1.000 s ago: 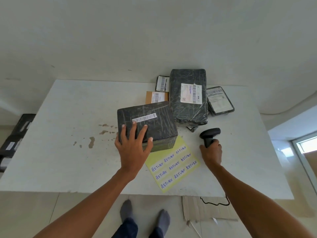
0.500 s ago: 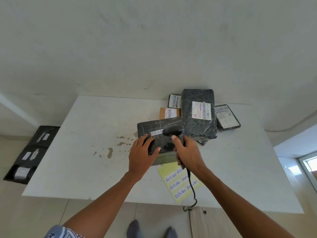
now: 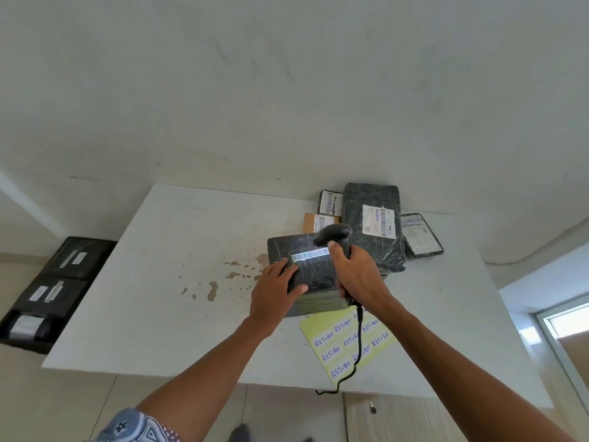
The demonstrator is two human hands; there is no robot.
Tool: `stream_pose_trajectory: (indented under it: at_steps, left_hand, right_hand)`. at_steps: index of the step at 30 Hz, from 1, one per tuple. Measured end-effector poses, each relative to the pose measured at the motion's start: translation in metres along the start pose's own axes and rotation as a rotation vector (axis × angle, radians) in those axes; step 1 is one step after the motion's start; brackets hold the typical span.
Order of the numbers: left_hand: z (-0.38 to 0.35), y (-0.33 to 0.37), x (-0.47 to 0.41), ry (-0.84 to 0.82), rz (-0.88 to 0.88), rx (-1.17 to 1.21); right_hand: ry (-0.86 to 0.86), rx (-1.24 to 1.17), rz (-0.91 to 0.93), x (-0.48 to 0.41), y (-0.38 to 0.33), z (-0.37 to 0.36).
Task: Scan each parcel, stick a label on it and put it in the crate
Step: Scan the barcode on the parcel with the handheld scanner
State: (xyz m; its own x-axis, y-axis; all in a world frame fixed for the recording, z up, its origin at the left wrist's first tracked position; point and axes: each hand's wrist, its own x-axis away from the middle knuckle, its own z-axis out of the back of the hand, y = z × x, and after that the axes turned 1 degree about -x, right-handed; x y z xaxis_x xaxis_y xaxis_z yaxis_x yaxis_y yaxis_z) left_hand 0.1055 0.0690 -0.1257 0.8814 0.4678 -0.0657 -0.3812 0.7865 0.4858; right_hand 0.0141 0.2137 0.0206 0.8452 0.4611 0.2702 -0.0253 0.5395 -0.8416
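A black wrapped parcel (image 3: pixel 306 269) lies on the white table (image 3: pixel 165 282), its white barcode strip lit by scanner light. My left hand (image 3: pixel 274 291) rests on the parcel's near left corner with fingers spread over the top. My right hand (image 3: pixel 357 275) grips a black barcode scanner (image 3: pixel 333 234) just above the parcel, its head pointing at the barcode. The scanner's cable hangs down over a yellow sheet of RETURN labels (image 3: pixel 347 342) in front of the parcel. A black crate (image 3: pixel 51 291) with several labelled parcels sits on the floor at the left.
Behind the scanned parcel lie a large black parcel (image 3: pixel 373 224), a small brown parcel (image 3: pixel 314 222), a small black one (image 3: pixel 330 202) and a flat black one (image 3: pixel 420 234). Brown stains mark the table's middle. Cardboard lies on the floor under the table's front edge.
My right hand lifted the scanner from the table and brought it left over the parcel; the barcode is now lit. My left hand stays on the parcel. The camera view tilted up.
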Motion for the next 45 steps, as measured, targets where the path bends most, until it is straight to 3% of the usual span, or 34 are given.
stream_pose_trajectory:
  at_steps: [33, 45]
  left_hand:
    - [0.002, 0.004, -0.001, -0.019, -0.021, -0.058]
    - [0.003, 0.004, -0.002, -0.021, -0.031, -0.061]
  right_hand:
    - [-0.11, -0.028, -0.062, -0.001, -0.006, -0.006]
    - [-0.063, -0.015, -0.083, -0.003, -0.013, 0.001]
